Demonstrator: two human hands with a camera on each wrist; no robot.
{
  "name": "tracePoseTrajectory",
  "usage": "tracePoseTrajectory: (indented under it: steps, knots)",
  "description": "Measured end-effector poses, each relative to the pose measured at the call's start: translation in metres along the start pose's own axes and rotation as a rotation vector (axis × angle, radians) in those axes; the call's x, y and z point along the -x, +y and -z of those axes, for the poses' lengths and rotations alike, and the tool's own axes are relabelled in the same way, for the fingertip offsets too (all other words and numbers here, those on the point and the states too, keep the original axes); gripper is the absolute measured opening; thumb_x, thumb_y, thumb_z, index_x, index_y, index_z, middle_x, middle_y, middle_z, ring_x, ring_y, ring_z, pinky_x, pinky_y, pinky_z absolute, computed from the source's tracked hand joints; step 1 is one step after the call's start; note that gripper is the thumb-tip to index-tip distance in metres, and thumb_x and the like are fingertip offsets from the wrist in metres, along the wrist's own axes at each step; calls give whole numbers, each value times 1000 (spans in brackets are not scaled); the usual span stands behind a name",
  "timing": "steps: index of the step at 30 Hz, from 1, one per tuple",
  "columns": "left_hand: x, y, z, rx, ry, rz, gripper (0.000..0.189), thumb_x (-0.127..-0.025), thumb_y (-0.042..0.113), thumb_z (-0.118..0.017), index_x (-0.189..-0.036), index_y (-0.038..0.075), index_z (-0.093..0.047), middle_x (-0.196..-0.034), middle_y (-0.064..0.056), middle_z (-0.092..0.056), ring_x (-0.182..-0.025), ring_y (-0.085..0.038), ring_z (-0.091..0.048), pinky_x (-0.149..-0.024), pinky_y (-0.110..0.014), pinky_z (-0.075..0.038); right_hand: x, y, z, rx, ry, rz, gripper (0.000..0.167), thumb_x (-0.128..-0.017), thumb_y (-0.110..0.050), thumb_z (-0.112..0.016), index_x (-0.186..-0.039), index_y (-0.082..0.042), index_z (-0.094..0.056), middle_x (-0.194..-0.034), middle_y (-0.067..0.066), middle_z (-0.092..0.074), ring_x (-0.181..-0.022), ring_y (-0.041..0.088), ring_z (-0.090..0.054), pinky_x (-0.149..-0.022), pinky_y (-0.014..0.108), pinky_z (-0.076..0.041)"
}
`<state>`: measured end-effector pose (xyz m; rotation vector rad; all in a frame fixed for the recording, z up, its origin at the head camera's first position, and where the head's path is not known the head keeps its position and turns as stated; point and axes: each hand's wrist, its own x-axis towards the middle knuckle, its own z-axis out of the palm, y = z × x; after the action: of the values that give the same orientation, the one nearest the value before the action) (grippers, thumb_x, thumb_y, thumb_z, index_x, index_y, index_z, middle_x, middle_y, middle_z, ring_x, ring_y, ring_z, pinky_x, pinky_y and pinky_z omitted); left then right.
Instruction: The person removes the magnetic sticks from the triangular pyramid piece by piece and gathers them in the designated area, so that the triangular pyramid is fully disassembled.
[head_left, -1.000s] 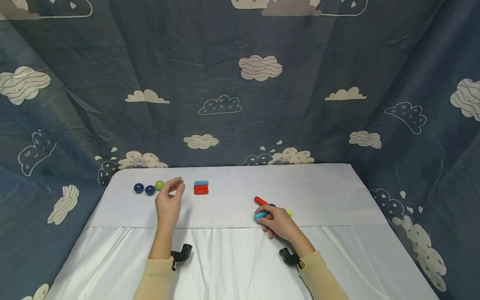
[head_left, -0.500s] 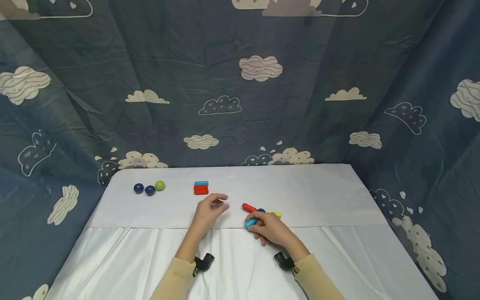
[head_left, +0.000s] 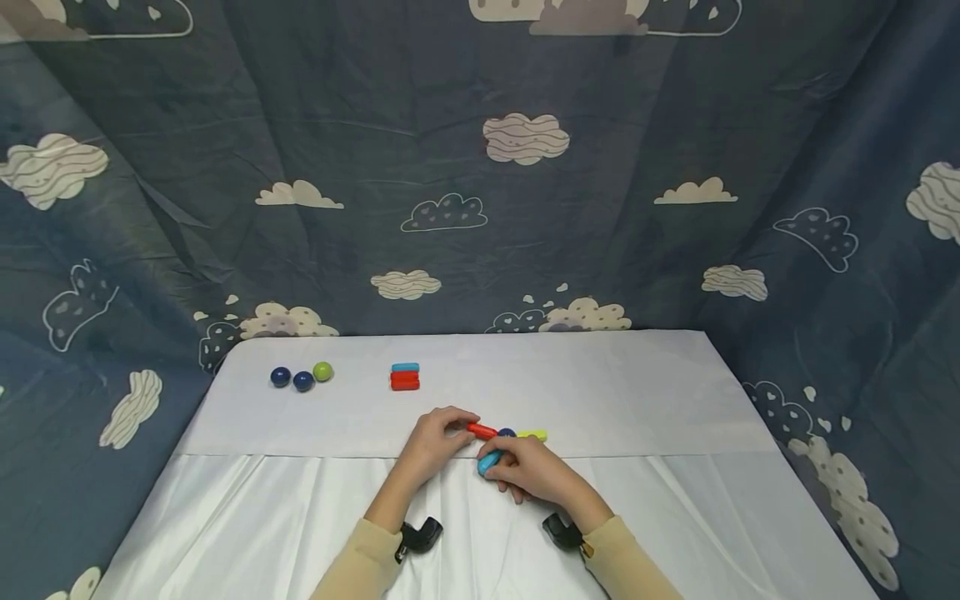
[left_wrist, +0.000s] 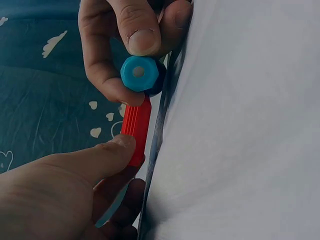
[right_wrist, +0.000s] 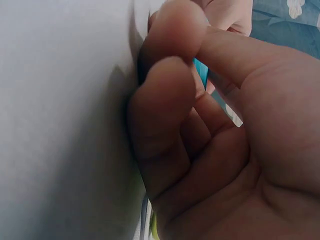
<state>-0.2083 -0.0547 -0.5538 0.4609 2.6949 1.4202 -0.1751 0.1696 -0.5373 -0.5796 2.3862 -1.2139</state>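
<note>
In the head view, a red magnetic stick (head_left: 482, 431) and a yellow-green stick (head_left: 534, 435) meet at a dark blue ball (head_left: 506, 432). My right hand (head_left: 538, 471) pinches a light blue stick (head_left: 488, 462), which points toward me from near that ball. My left hand (head_left: 433, 446) has its thumb and fingers on the red stick's outer end. Seen from the left wrist, the light blue stick's end (left_wrist: 139, 73) shows a round grey spot, and the left thumb presses the red stick (left_wrist: 136, 127). The right wrist view is mostly covered by fingers.
Two dark blue balls (head_left: 281, 377) and a green ball (head_left: 322, 372) lie at the back left of the white-covered table (head_left: 630, 392). Right of them lies a row of red sticks (head_left: 405, 381) and a light blue stick (head_left: 406, 367). A cloud-patterned curtain (head_left: 450, 250) stands behind.
My left hand has moved right and nearer from beside the green ball, and now takes hold of the red stick. My right hand has shifted left and nearer with the joined pieces.
</note>
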Motion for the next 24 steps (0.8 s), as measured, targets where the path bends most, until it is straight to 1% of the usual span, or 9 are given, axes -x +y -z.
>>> tracePoseTrajectory:
  steps: [4,7,11,14,16,19,22,24]
  knots:
    - [0,-1,0,-17,-4,18,23,-97,19,-77,-119,21,-80,-115,2,-78,-115,-23,-68,-103,-47,-54,0,0,-1,11,-9,8,15,-103,-21,-71,-118,-22,-72,-67,-4,-66,-45,9,-54,-46,23,-46]
    - [0,0,0,-12,3,22,21,-97,18,-78,-118,19,-80,-115,0,-78,-115,-25,-69,-103,-49,-54,0,0,0,0,-18,19,20,-102,-20,-72,-122,-20,-72,-68,-4,-66,-45,8,-54,-46,23,-47]
    - [0,1,-1,-7,10,33,20,-97,17,-77,-116,18,-81,-115,-1,-78,-117,-26,-68,-105,-51,-54,0,2,5,-51,-40,22,29,-102,-21,-72,-132,-19,-71,-70,-1,-68,-46,9,-55,-46,23,-48]
    - [0,1,-1,1,15,39,18,-96,17,-78,-114,18,-81,-115,-1,-77,-115,-25,-68,-105,-51,-53,0,6,11,-99,-28,17,34,-104,-23,-70,-138,-19,-69,-71,2,-69,-47,11,-56,-47,24,-47]
    - [0,1,-2,2,19,39,17,-96,18,-78,-113,18,-81,-114,-1,-77,-114,-24,-68,-104,-50,-53,1,9,14,-123,20,4,34,-105,-25,-68,-139,-19,-67,-70,3,-68,-46,12,-55,-46,25,-46]
    - [1,2,-3,0,22,40,17,-95,20,-80,-112,18,-81,-113,-1,-77,-110,-22,-67,-102,-48,-53,0,14,17,-128,142,-42,33,-106,-27,-67,-138,-20,-66,-67,3,-67,-45,14,-54,-44,25,-43]
    - [2,4,-3,-14,17,50,19,-94,23,-82,-112,19,-81,-110,-1,-76,-103,-18,-64,-97,-44,-54,-2,16,19,-104,262,-105,34,-104,-29,-69,-137,-20,-65,-66,1,-66,-44,15,-53,-44,25,-40]
    - [2,5,-4,-25,11,53,19,-93,25,-82,-112,20,-81,-107,0,-75,-98,-16,-61,-92,-39,-53,-3,17,18,-84,314,-145,35,-104,-29,-70,-137,-20,-64,-65,0,-65,-44,15,-53,-45,26,-40]
